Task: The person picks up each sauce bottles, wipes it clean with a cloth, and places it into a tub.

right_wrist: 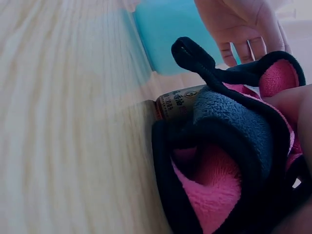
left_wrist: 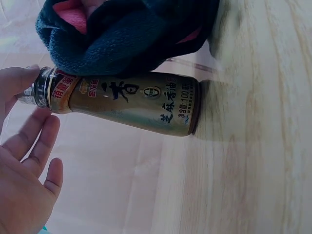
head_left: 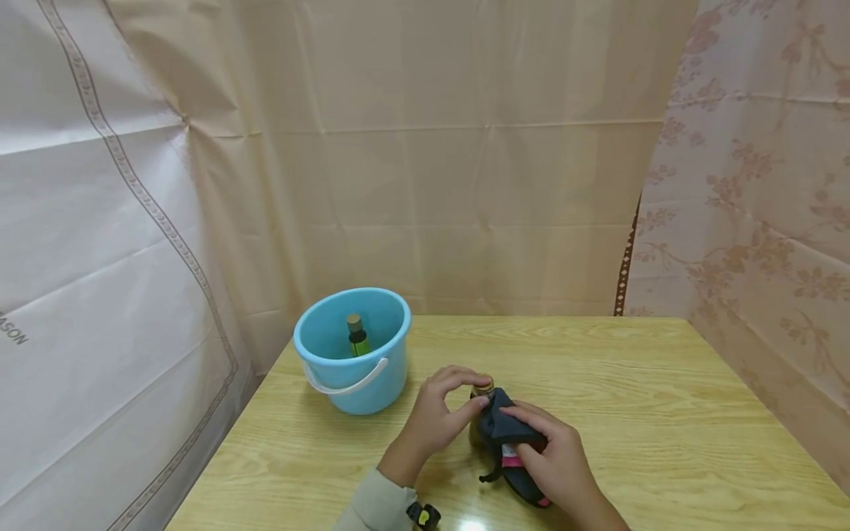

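A small sesame oil bottle point(left_wrist: 141, 105) with a gold label stands upright on the table. My left hand point(head_left: 434, 409) holds it at the top, thumb and fingertips on either side of the cap and neck. Against the bottle's right side, my right hand point(head_left: 561, 457) grips a bunched cleaning cloth point(head_left: 508, 424). Dark grey-blue plush covers one face of the cloth and pink the other, with black edging and a hanging loop point(right_wrist: 190, 53). Folds of it cover part of the bottle in the head view and hang down to the tabletop.
A light blue bucket point(head_left: 388, 380) with a white handle point(head_left: 352, 387) stands left of my hands. Inside it is a dark-capped bottle point(head_left: 358, 342) with a green label. Curtains point(head_left: 465, 184) hang behind and along both sides of the wooden table point(head_left: 664, 413).
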A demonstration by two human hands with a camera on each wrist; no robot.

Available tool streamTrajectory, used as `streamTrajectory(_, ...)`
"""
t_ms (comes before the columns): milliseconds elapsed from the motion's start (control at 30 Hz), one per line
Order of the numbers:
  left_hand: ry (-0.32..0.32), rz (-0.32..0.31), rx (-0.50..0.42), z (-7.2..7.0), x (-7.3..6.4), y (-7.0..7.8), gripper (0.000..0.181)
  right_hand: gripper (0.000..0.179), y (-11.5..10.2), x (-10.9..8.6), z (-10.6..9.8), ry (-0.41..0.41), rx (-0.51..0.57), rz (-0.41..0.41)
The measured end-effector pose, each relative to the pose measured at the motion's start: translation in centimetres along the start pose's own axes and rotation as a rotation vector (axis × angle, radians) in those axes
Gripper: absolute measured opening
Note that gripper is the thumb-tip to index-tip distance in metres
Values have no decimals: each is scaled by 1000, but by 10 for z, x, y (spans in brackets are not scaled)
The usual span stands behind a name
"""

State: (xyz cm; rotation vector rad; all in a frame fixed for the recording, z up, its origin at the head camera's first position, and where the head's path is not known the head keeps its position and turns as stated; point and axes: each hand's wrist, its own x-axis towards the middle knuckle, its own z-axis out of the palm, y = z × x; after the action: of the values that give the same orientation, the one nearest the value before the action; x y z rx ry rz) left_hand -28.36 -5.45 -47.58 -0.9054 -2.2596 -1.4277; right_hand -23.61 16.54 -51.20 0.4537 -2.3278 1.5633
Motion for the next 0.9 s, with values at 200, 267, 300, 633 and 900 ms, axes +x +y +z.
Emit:
streamTrajectory(200, 3, 12, 21, -1, 0, -1, 25, 55, 3, 1, 0, -36, -65, 48)
streamTrajectory(267, 6, 14, 28, -1, 0, -2, 24, 55, 3, 1, 0, -56, -91, 84)
streamTrajectory(300, 9, 14, 31, -1, 0, -2, 24, 54, 4, 2, 0, -68, -98, 107)
streamTrajectory(633, 11, 5, 49, -1, 0, -2, 23, 44, 3, 3, -1, -153, -149, 232)
streamTrajectory(900, 20, 7, 25, -1, 0, -5, 23, 44, 5, 3, 0, -177, -226, 224)
